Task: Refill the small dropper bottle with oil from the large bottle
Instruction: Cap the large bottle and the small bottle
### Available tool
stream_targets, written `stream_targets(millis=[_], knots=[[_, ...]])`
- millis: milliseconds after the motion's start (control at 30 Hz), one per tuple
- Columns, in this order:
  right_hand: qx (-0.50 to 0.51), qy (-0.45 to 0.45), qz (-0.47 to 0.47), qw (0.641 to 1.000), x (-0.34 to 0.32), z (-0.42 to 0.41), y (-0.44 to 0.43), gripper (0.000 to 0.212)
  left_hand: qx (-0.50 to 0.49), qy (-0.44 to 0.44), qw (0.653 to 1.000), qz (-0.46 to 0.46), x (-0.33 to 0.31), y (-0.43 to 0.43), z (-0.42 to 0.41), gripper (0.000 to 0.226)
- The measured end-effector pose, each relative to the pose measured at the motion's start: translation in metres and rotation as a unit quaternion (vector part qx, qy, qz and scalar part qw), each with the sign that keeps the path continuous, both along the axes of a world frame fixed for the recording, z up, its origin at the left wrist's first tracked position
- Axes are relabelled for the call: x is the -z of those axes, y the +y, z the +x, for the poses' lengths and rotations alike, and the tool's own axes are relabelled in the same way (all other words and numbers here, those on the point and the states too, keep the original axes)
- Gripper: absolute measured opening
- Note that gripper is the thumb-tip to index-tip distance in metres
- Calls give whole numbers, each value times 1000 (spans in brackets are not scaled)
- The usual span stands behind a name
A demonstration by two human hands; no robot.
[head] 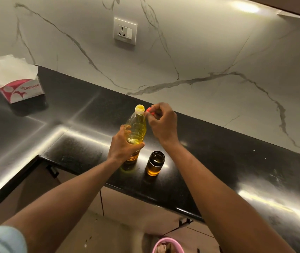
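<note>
Yellow oil fills the large bottle point(136, 128) most of the way, and its mouth is already bare, so you are at the uncapping step with the pour not yet begun. Your left hand point(122, 145) is wrapped round the bottle's middle, fingers and thumb curled on the plastic, holding it upright with its base on the black table point(218, 152). Your right hand point(161, 123) is closed in a pinch on a small red piece point(149, 110) just beside the neck; it is probably the cap, though your fingers hide most of it. The small dropper bottle point(155, 162) stands open on the table just to the right of the large one, near the front edge, with amber liquid in its lower part (how high it reaches is hard to read through the dark glass). The next move, as I judge it, calls for setting the red piece down well clear, then steadying the small bottle with your freed right hand while you tilt the large one slowly. That wide mouth over a narrow opening will want a thin, patient stream, or oil will run onto the table. A tissue box point(20, 88) sits far off to your left if it does.
</note>
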State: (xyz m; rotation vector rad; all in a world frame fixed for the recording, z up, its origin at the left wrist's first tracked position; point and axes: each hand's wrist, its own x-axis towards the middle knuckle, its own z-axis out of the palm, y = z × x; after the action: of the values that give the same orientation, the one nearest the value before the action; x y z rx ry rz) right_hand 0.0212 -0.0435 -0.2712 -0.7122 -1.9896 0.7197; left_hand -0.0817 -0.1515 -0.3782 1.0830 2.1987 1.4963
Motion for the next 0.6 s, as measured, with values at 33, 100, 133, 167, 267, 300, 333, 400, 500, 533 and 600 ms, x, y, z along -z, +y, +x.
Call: stream_targets(millis=[33, 100, 133, 167, 267, 300, 333, 400, 500, 533, 600], knots=[[2, 17, -1, 1000, -1, 0, -1, 13, 1, 1, 1000, -1, -1, -1, -1, 84], [-11, 28, 1, 1000, -5, -1, -3, 15, 1, 4, 1000, -4, -1, -2, -1, 85], [-27, 18, 6, 999, -8, -2, -4, 17, -1, 4, 1000, -4, 0, -3, -1, 85], [-44, 5, 13, 999, -12, -3, -5, 19, -2, 4, 1000, -6, 0, -3, -1, 86], [-75, -33, 38, 996, -19, -3, -9, 22, 2, 3, 1000, -12, 2, -5, 0, 86], [-85, -48, 46, 994, -22, -2, -9, 23, 4, 4, 1000, -13, 2, -5, 1, 85], [-96, -63, 51, 992, -24, -1, -9, 23, 6, 4, 1000, -14, 3, -6, 1, 85], [-111, -89, 64, 988, -26, 0, -9, 24, 9, 3, 1000, -15, 3, -7, 2, 85], [-114, -120, 102, 981, -28, 2, -11, 20, 16, 1, 1000, -17, 3, -7, 2, 85], [-115, -128, 111, 979, -28, 2, -12, 19, 17, 1, 1000, -17, 3, -8, 3, 85], [-111, -139, 117, 977, -28, 1, -12, 20, 18, -2, 1000, -17, 3, -8, 3, 85]])
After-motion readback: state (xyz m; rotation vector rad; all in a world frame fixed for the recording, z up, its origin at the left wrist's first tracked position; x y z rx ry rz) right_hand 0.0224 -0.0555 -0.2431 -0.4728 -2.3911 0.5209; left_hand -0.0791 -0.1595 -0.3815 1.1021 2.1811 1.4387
